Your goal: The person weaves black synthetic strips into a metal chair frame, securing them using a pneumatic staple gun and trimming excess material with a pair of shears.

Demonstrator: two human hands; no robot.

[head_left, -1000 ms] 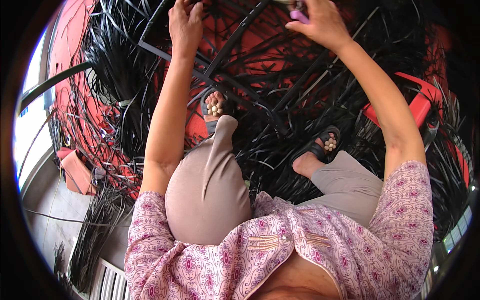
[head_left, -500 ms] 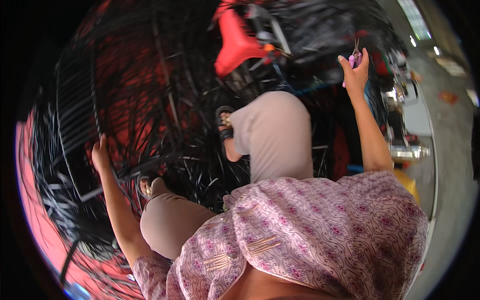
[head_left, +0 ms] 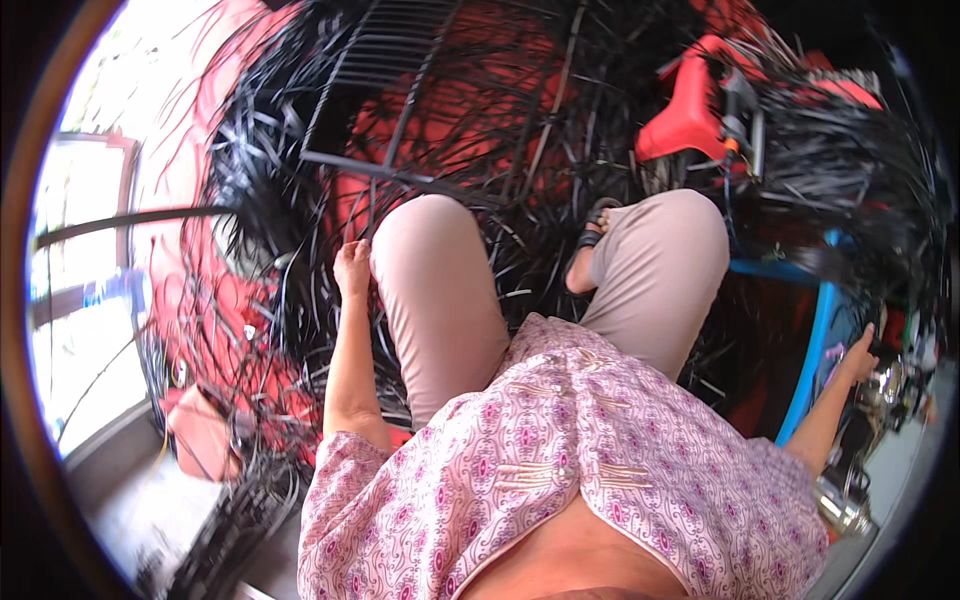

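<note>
One slatted panel, long axis pointing away

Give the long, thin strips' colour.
Mostly black: the long, thin strips show best in the head view.

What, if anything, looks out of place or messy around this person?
Loose black strips lie tangled around the dark frame and the person's right foot, which looks untidy and could perhaps snag a step. I see no clear spill or breakage.
</note>
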